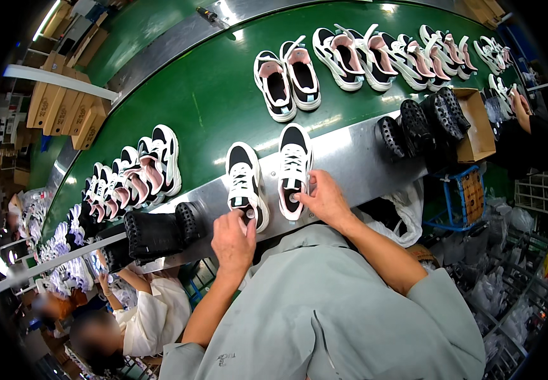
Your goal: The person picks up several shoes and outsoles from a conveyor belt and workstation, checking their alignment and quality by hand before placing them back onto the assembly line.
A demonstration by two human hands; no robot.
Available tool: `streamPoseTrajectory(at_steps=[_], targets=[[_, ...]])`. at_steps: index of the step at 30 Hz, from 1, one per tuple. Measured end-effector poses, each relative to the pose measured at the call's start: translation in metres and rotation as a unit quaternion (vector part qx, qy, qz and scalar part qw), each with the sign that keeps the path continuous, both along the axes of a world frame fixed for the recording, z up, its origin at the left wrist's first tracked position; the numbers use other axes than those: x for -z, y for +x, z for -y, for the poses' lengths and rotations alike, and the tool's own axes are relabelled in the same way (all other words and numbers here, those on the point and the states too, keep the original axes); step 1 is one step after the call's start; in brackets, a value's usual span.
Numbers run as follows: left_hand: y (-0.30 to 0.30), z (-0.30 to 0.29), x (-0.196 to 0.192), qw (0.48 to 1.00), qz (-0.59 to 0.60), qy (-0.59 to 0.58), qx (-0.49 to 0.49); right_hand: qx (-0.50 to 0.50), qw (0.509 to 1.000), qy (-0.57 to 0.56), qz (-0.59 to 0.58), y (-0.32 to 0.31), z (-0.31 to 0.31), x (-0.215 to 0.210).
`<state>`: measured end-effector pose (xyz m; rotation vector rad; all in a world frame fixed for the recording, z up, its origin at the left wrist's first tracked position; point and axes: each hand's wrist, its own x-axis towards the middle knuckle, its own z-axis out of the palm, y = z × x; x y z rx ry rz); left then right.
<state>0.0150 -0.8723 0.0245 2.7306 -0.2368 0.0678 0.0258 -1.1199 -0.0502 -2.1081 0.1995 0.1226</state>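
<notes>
Two black-and-white sneakers with pink linings lie side by side before me, toes pointing away: a left sneaker [242,177] and a right sneaker [294,158]. Both rest on the metal edge strip and reach over the green belt. My left hand [233,242] is closed at the heel collar of the left sneaker, its thumb beside the opening. At the right sneaker's heel, my right hand [326,199] grips the collar side, with fingertips at the opening. A small round pale spot shows inside each shoe near my fingertips; I cannot tell what it is.
More matching sneakers [286,81] stand on the green belt [217,101], ahead and to the left. Black studded blocks [153,233] sit on the metal ledge [356,155] at both sides. An open cardboard box [475,126] is at right. Co-workers are at far left and right.
</notes>
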Motion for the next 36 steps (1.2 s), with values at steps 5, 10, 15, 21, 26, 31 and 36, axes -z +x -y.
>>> streamPoseTrajectory(at_steps=[5, 10, 15, 21, 26, 31, 36], targets=[[-0.005, -0.016, 0.026, 0.989, -0.057, -0.009, 0.138, -0.096, 0.985, -0.125, 0.073, 0.012, -0.034, 0.000], [-0.006, -0.017, 0.024, 0.994, -0.079, -0.021, 0.072, -0.121, 0.985, -0.082, 0.092, 0.021, -0.045, 0.004], [0.004, 0.000, 0.018, 0.982, -0.081, -0.026, 0.171, -0.125, 0.990, -0.052, 0.031, 0.022, -0.038, -0.001], [0.044, 0.006, 0.049, 0.989, -0.087, 0.028, 0.114, -0.103, 0.994, -0.043, 0.002, 0.073, 0.009, -0.015], [0.138, -0.029, 0.052, 0.990, -0.025, 0.099, 0.096, -0.026, 0.996, -0.070, 0.039, 0.116, 0.059, -0.021], [0.192, -0.031, 0.023, 0.942, -0.004, 0.335, 0.031, -0.002, 0.986, -0.143, 0.088, 0.138, 0.084, -0.025], [0.209, 0.078, 0.036, 0.963, -0.021, 0.118, 0.241, 0.006, 0.957, -0.283, 0.070, 0.177, 0.087, -0.010]])
